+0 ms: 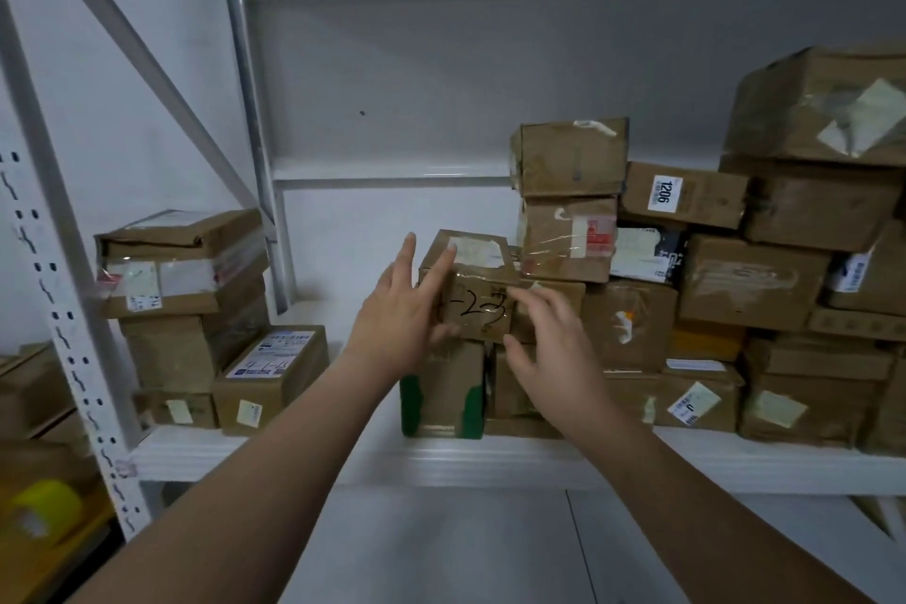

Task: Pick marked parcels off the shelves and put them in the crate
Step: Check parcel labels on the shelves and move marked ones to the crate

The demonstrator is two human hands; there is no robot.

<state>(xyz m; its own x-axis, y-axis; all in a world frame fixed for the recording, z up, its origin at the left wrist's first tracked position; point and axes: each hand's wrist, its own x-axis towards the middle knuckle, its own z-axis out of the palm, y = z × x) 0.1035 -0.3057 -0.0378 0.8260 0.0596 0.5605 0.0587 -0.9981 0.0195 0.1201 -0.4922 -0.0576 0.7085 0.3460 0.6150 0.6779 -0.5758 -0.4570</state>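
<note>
A small brown cardboard parcel (478,289) with "-23" handwritten in black on its front sits on top of a green-cornered box (441,395) on the white shelf (490,461). My left hand (399,314) lies against the parcel's left side, fingers straight and reaching up to its top edge. My right hand (549,343) is spread in front of the parcel's right side, fingers loosely bent, close to it; contact is unclear. No crate is in view.
Stacked brown parcels (765,270) fill the shelf to the right, some higher than the marked one. Another stack (181,309) stands at the left by the upright post (68,309). A yellow tape roll (44,510) lies on a lower left surface.
</note>
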